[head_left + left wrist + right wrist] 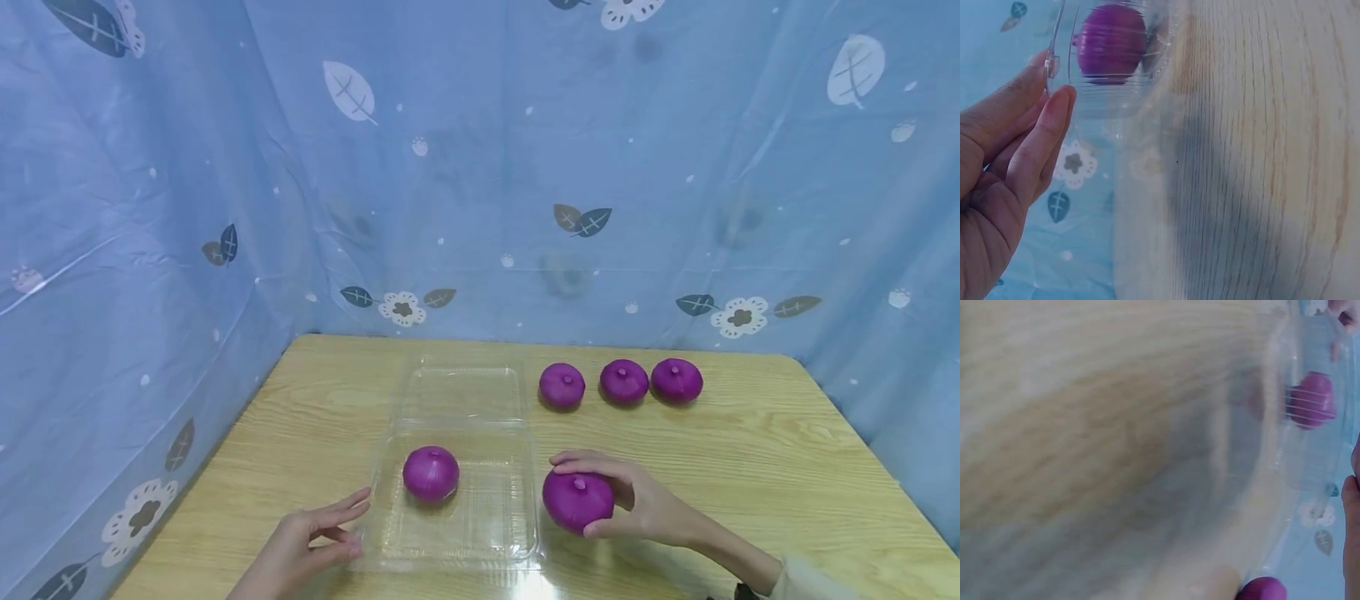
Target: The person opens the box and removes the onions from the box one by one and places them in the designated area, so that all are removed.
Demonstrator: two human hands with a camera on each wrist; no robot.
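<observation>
An open clear plastic clamshell container (480, 521) lies on the table, its lid (465, 392) folded back away from me. Inside its base, toward the left, sits a purple onion (432, 474), seen through the plastic wall in the left wrist view. With nearly straight fingers, my left hand (303, 537) touches the container's left rim. My right hand (626, 500) grips another purple onion (576, 502) between thumb and fingers, just right of the container. In the right wrist view, only part of this hand (1352, 512) shows at the right edge.
Three more purple onions, a left one (562, 386), a middle one (624, 382) and a right one (677, 381), stand in a row right of the lid. Blue patterned cloth (495, 208) hangs behind and left of the wood-grain table (750, 450).
</observation>
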